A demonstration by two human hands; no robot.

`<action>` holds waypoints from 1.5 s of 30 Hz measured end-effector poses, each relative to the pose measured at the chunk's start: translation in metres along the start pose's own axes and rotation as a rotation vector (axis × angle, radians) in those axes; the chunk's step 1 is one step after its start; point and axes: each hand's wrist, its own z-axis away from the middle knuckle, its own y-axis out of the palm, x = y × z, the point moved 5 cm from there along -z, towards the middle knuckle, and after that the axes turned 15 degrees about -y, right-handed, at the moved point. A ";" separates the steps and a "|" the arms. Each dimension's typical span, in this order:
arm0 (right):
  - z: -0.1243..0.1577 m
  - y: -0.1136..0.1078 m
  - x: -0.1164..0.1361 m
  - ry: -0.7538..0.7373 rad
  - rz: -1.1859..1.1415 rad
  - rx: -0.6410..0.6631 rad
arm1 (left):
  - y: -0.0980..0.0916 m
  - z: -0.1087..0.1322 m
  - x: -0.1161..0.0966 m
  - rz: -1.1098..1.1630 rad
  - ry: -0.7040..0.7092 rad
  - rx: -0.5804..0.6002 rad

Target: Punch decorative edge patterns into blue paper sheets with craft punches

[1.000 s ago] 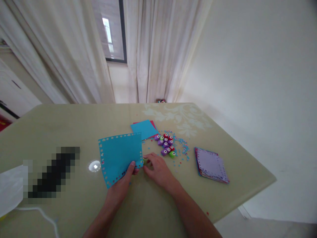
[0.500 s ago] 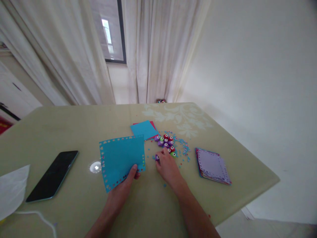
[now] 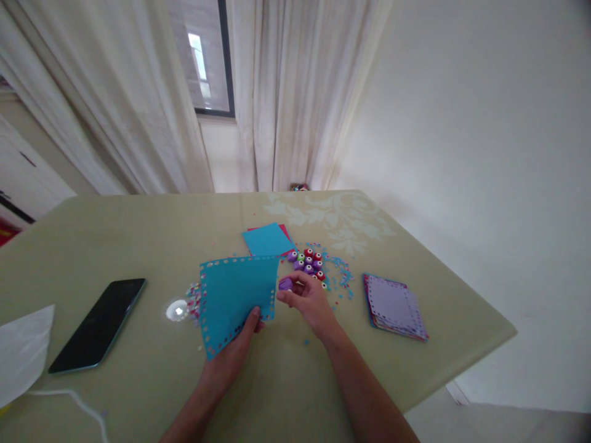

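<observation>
My left hand (image 3: 235, 354) pinches the near edge of a blue paper square (image 3: 237, 294) whose border is punched with small holes, holding it tilted above the table. My right hand (image 3: 307, 301) is closed round a small purple paper punch (image 3: 285, 283), held close to the sheet's right edge. Behind it lies a cluster of several small purple, red and green punches (image 3: 308, 263) among scattered paper bits (image 3: 339, 271).
A stack of blue and red paper (image 3: 268, 238) lies farther back. A pile of punched sheets with a lilac one on top (image 3: 394, 306) sits to the right. A black phone (image 3: 99, 323), white cloth (image 3: 21, 354) and cord (image 3: 74, 400) are at left on the yellow-green table (image 3: 138, 234).
My right hand went to the punch cluster, picked up a purple punch and drew it back to the sheet's right edge. The blue sheet shifted slightly right, uncovering coloured paper bits on its left.
</observation>
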 end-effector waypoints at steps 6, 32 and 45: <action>0.000 0.002 -0.006 0.007 -0.016 0.002 | 0.009 -0.001 0.006 0.035 -0.097 0.100; 0.007 0.013 -0.024 0.148 -0.196 -0.044 | 0.016 -0.003 0.022 -0.017 -0.051 0.177; -0.004 -0.012 -0.012 -0.088 0.116 -0.097 | -0.001 -0.001 -0.003 -0.002 -0.015 0.031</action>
